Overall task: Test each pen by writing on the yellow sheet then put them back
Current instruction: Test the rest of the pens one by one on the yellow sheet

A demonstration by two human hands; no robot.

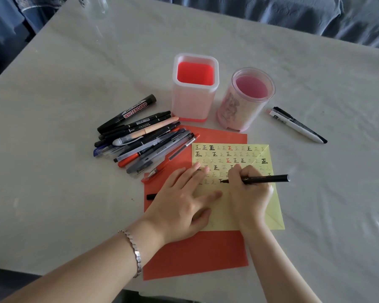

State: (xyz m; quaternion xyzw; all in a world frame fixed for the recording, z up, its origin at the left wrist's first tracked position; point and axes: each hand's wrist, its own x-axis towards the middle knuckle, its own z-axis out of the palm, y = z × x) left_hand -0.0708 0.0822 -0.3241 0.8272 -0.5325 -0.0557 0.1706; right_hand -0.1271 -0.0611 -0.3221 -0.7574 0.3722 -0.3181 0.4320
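Black pen (269, 178) pinched in right hand (247, 191), tip seemingly on yellow sheet (223, 215); left hand (182, 204) rests flat.

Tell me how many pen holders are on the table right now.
2. A square white holder with a red inside stands beyond the red sheet; a round pink holder stands just right of it. None seems hidden.

two holders (193, 103) — two sheets (239, 150) (yellow, red)
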